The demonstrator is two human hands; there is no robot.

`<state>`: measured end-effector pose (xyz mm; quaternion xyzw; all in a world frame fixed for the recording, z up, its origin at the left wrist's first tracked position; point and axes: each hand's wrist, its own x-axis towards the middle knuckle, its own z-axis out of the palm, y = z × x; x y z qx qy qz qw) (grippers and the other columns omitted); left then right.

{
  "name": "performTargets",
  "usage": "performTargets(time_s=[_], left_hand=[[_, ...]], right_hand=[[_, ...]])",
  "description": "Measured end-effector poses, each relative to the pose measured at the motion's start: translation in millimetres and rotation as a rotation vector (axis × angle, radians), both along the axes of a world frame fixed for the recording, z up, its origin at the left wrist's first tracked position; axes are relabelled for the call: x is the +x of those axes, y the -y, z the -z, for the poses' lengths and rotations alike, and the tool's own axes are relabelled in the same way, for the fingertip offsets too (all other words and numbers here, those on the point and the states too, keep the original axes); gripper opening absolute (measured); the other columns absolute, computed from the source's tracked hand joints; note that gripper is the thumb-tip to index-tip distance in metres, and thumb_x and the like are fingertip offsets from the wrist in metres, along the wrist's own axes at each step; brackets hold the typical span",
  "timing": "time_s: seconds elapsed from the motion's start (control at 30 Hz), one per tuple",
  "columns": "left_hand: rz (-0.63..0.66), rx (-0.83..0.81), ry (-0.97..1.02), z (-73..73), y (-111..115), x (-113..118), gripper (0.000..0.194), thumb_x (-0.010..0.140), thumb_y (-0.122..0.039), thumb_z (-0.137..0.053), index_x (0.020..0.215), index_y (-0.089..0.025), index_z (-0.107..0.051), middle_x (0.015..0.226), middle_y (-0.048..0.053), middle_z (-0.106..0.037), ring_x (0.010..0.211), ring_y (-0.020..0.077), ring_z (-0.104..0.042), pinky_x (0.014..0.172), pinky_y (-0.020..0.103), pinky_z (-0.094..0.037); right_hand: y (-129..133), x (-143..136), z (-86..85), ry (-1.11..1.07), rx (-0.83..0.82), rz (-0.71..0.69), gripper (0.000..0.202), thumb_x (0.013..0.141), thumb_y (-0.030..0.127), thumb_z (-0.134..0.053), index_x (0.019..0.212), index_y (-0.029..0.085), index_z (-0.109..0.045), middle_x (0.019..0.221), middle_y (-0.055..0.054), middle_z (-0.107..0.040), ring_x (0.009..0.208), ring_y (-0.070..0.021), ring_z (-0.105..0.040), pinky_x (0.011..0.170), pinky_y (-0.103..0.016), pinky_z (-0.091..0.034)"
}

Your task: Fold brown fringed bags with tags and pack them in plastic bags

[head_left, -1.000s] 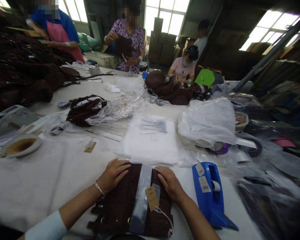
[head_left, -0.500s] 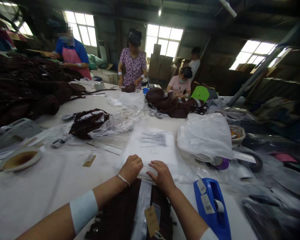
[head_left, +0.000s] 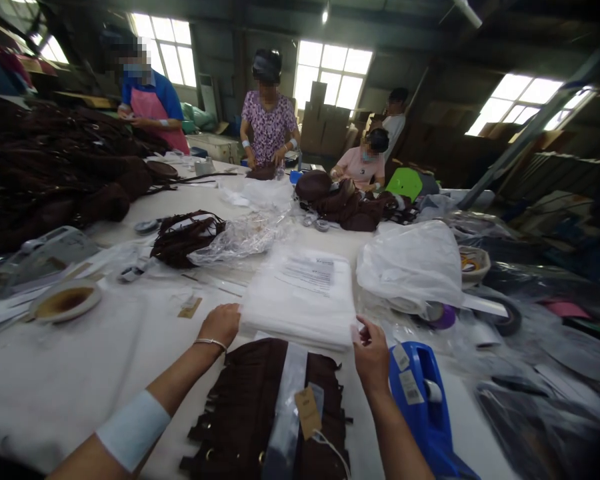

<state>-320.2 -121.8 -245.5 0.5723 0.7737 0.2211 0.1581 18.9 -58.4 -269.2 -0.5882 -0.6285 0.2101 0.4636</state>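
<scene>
A stack of clear printed plastic bags [head_left: 300,293] lies flat on the white table. My left hand [head_left: 222,325], fingers closed, is at the stack's near left corner. At its near right corner, my right hand [head_left: 371,350] pinches the plastic edge between thumb and fingers. Below the stack, closest to me, lies a dark brown fringed leather piece [head_left: 245,407], with a pale plastic strip [head_left: 286,400] down it and a brown paper tag [head_left: 308,412] on a white string.
A blue tape dispenser [head_left: 415,393] stands right of my right hand. A crumpled white bag [head_left: 410,263] lies behind it. Left are a stained round dish [head_left: 67,300] and dark leather heaps [head_left: 55,167]. Several people work across the table.
My hands have moved apart, from the middle of the stack's near edge out to its two corners. The brown leather piece is now more exposed between my arms.
</scene>
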Motion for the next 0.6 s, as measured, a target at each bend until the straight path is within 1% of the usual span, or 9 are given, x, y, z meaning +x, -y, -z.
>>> performTargets(time_s=[0.07, 0.1, 0.17, 0.2, 0.27, 0.37, 0.43, 0.5, 0.6], left_hand=[[-0.032, -0.03, 0.205, 8.5, 5.7, 7.6, 0.03, 0.09, -0.019, -0.034, 0.095, -0.01, -0.063, 0.087, 0.014, -0.067, 0.088, 0.0254, -0.064, 0.081, 0.038, -0.049], [-0.04, -0.038, 0.313, 12.0, 5.8, 13.0, 0.034, 0.092, -0.023, -0.031, 0.102, -0.01, -0.061, 0.086, 0.013, -0.068, 0.085, 0.023, -0.066, 0.076, 0.035, -0.051], [-0.038, -0.039, 0.521, 17.6, 1.0, 22.6, 0.037, 0.093, -0.025, -0.03, 0.115, -0.01, -0.056, 0.093, 0.012, -0.069, 0.085, 0.0188, -0.067, 0.072, 0.029, -0.053], [-0.033, -0.035, 0.611, 20.1, -3.1, 25.7, 0.037, 0.092, -0.024, -0.033, 0.118, -0.009, -0.054, 0.099, 0.012, -0.069, 0.088, 0.0175, -0.067, 0.074, 0.027, -0.053], [-0.027, -0.034, 0.754, 25.3, -11.4, 27.6, 0.034, 0.088, -0.026, -0.042, 0.115, -0.009, -0.056, 0.105, 0.014, -0.067, 0.094, 0.0169, -0.066, 0.08, 0.026, -0.052], [-0.009, -0.061, 0.861, 31.5, -18.5, 24.6, 0.034, 0.077, -0.037, -0.058, 0.097, -0.01, -0.064, 0.093, 0.011, -0.07, 0.086, 0.0192, -0.066, 0.078, 0.028, -0.052], [0.04, -0.085, 0.854, 31.3, -19.6, 23.0, 0.032, 0.066, -0.038, -0.067, 0.083, -0.012, -0.066, 0.078, 0.006, -0.069, 0.075, 0.0187, -0.064, 0.07, 0.027, -0.05], [0.121, -0.088, 0.799, 28.2, -20.5, 22.9, 0.024, 0.056, -0.031, -0.071, 0.067, -0.012, -0.065, 0.062, 0.0, -0.063, 0.064, 0.0163, -0.058, 0.062, 0.025, -0.045], [0.275, -0.077, 0.659, 25.4, -25.9, 25.0, 0.016, 0.055, -0.025, -0.066, 0.052, -0.012, -0.058, 0.05, -0.005, -0.051, 0.054, 0.0123, -0.046, 0.055, 0.023, -0.035]], right_hand=[[7.7, -3.5, 9.9, -0.511, -0.197, 0.047, 0.051, 0.078, 0.045, -0.059, 0.124, 0.024, -0.053, 0.076, 0.003, -0.057, 0.06, -0.012, -0.054, 0.06, -0.027, -0.047], [10.5, -7.4, 14.0, -0.724, -0.274, 0.038, 0.057, 0.076, 0.048, -0.061, 0.127, 0.026, -0.049, 0.078, 0.003, -0.059, 0.06, -0.0111, -0.056, 0.059, -0.025, -0.048], [14.3, -14.5, 20.5, -0.923, -0.355, -0.051, 0.058, 0.077, 0.053, -0.058, 0.129, 0.028, -0.047, 0.092, 0.0, -0.064, 0.074, -0.0132, -0.063, 0.069, -0.029, -0.052], [16.0, -16.4, 23.0, -0.901, -0.376, -0.119, 0.055, 0.079, 0.056, -0.053, 0.127, 0.028, -0.049, 0.099, -0.002, -0.065, 0.084, -0.0151, -0.064, 0.077, -0.032, -0.052], [21.1, -15.8, 27.1, -0.736, -0.423, -0.251, 0.051, 0.081, 0.059, -0.047, 0.117, 0.025, -0.059, 0.105, -0.004, -0.067, 0.098, -0.019, -0.062, 0.089, -0.038, -0.049], [34.2, -10.1, 30.8, -0.449, -0.451, -0.367, 0.046, 0.077, 0.058, -0.056, 0.099, 0.02, -0.069, 0.104, -0.008, -0.069, 0.101, -0.0249, -0.06, 0.094, -0.039, -0.045], [42.3, -9.3, 30.7, -0.332, -0.448, -0.425, 0.042, 0.077, 0.054, -0.059, 0.1, 0.02, -0.069, 0.108, -0.008, -0.069, 0.103, -0.0268, -0.06, 0.093, -0.037, -0.045], [44.7, -12.0, 28.1, -0.234, -0.453, -0.467, 0.04, 0.08, 0.053, -0.055, 0.105, 0.024, -0.067, 0.112, -0.006, -0.068, 0.106, -0.0269, -0.059, 0.09, -0.034, -0.046], [35.7, -16.6, 18.0, -0.196, -0.46, -0.481, 0.034, 0.086, 0.048, -0.052, 0.104, 0.024, -0.066, 0.116, -0.005, -0.065, 0.106, -0.0238, -0.058, 0.09, -0.035, -0.047]])
